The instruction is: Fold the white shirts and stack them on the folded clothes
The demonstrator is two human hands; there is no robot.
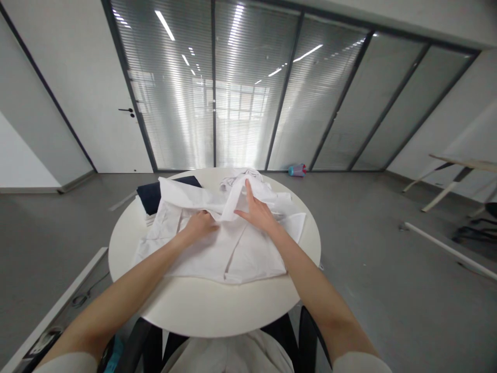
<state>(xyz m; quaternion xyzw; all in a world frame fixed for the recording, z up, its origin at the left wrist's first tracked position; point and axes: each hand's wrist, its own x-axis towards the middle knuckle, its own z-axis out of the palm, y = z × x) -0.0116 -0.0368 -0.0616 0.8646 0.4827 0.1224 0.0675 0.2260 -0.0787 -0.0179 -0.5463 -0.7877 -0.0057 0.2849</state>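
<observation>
A white garment, perhaps a shirt or coat, lies rumpled across the round white table. Its lower part is spread fairly flat toward me, with a seam or slit near the middle, while the far part is bunched up. My left hand is closed on the cloth at the left of centre, its fingertips partly hidden by a fold. Against a raised fold right of centre rests my right hand, thumb and fingers apart. Whether its palm presses the cloth is hard to see.
Dark navy folded cloth lies at the table's back left, on top of some white cloth. A blue and pink package is on the floor by the glass partition. Black chair parts flank me below the table edge.
</observation>
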